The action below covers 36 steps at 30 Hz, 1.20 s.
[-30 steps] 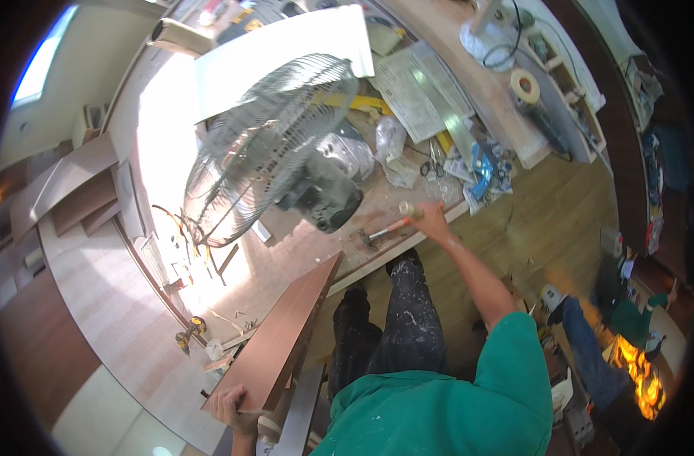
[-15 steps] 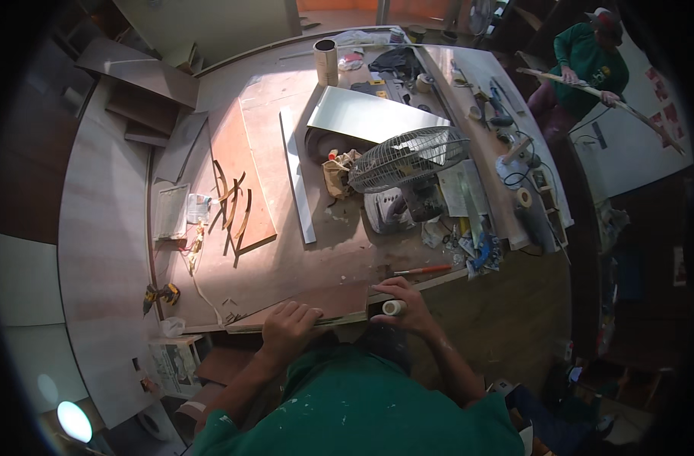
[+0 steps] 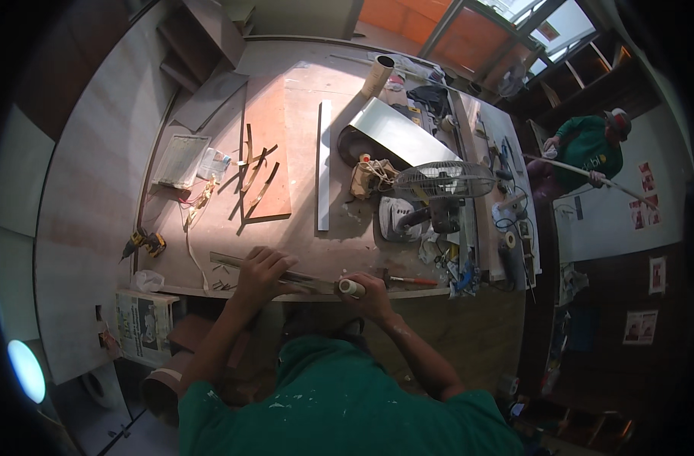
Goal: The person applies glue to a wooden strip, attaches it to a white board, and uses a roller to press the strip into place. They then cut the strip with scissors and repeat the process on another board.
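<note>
A thin board (image 3: pixel 309 283) is held nearly on edge at the near side of the workbench, so mostly its narrow edge shows. My left hand (image 3: pixel 262 275) grips it near its left part, fingers over the top. My right hand (image 3: pixel 371 298) is closed round a small pale cylinder (image 3: pixel 352 288), perhaps a roll or a handle, at the board's right end; motion blur hides what its far end touches. A red-handled tool (image 3: pixel 413 281) lies on the bench just right of that hand.
Thin dark strips (image 3: pixel 257 178) lie on an orange-brown panel (image 3: pixel 275 114). A long white strip (image 3: pixel 323 167), a fan (image 3: pixel 444 182) and a yellow-black drill (image 3: pixel 145 243) are on the bench. At the far right, a person (image 3: pixel 590 156) in green holds a long pole.
The board has turned from lying flatter to standing nearly on edge. My right hand has moved left with the pale cylinder, up to the board's end. The head view has shifted.
</note>
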Motion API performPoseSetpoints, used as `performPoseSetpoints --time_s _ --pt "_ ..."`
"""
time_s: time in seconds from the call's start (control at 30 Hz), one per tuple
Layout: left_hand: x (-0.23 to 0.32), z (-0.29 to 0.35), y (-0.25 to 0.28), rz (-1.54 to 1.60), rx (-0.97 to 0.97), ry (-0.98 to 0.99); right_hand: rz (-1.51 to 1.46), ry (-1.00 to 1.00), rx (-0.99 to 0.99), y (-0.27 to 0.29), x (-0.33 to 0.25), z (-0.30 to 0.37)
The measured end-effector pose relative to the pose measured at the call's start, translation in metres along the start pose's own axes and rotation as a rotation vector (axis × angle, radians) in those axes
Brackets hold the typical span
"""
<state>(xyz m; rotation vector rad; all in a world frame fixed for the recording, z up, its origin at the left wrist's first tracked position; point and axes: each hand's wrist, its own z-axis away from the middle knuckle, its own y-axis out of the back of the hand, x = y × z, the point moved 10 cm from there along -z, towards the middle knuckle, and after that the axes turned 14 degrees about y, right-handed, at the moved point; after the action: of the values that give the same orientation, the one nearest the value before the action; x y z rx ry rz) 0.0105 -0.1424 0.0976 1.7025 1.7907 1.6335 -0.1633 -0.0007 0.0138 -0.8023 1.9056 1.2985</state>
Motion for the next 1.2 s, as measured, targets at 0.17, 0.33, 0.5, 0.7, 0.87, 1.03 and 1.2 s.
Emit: performPoseSetpoints --time_s 0.17,0.33,0.5,0.7,0.87,1.03,1.2 --pt "-0.066 0.049 0.047 0.058 0.691 0.363 0.12 -0.033 0.02 0.004 0.01 -0.012" --pt "-0.221 0.17 -0.052 0.509 0.855 1.079 0.057 -0.03 0.079 0.003 -0.01 -0.024" --pt "-0.244 0.133 -0.213 0.918 0.26 1.059 0.035 -0.087 0.236 0.054 -0.051 -0.026" --pt "-0.132 0.029 -0.288 1.17 -0.043 0.929 0.09 -0.094 0.501 0.15 -0.088 0.039" --pt "-0.045 -0.046 -0.318 1.027 -0.144 0.698 -0.07 -0.422 1.096 0.202 -0.042 0.201" --pt "0.087 -0.103 -0.354 0.564 -0.418 0.333 -0.16 -0.525 1.699 0.193 -0.004 0.365" --pt "0.156 -0.095 -0.459 0.027 -0.768 0.228 -0.62 -0.822 1.875 0.113 0.119 0.465"
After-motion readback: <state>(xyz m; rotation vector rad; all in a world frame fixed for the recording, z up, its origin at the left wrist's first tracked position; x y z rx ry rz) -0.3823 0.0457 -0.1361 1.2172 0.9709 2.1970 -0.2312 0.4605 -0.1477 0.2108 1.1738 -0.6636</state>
